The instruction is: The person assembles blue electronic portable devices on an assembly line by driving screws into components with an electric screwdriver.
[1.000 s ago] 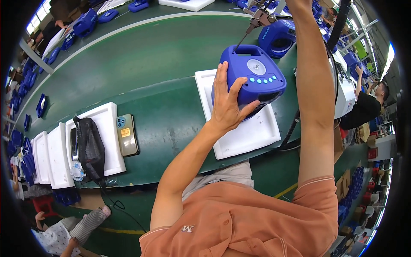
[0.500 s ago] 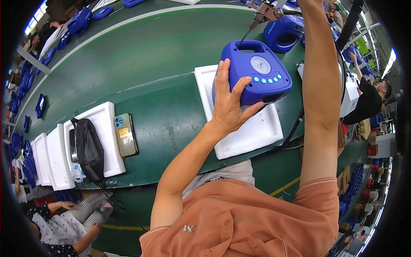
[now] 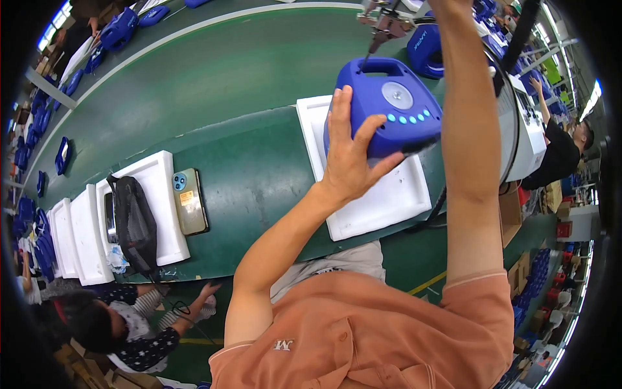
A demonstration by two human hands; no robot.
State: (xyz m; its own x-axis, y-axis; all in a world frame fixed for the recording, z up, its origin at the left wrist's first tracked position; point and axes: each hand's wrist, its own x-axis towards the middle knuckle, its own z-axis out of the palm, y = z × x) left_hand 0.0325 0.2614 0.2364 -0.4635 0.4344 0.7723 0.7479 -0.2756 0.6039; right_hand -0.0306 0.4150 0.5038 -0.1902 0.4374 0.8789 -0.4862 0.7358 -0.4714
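Note:
A blue portable speaker [image 3: 366, 110], with a carry handle, a round silver disc and a row of pale blue buttons on top, sits tilted on a white foam tray [image 3: 382, 207]. My left hand [image 3: 346, 155] holds it, fingers spread along its left side and thumb at the near lower corner. A powered screwdriver [image 3: 389, 27] hangs over the far end, its thin bit reaching the far left corner beside the handle. My right forearm [image 3: 476, 129] stretches up past the speaker's right side. The right hand lies beyond the upper edge, so its grip is hidden.
A second blue speaker [image 3: 424, 52] stands behind, partly covered by my right arm. To the left on the green bench [image 3: 246, 168] are a phone [image 3: 190, 202], a black mesh pouch [image 3: 137, 223] and several foam trays [image 3: 87, 233]. A pale machine [image 3: 528, 139] borders the right. Another person [image 3: 139, 337] sits lower left.
My right forearm and the screwdriver's body have shifted left. The speaker stays nearly in place under my left hand. The person at the lower left has leaned into view.

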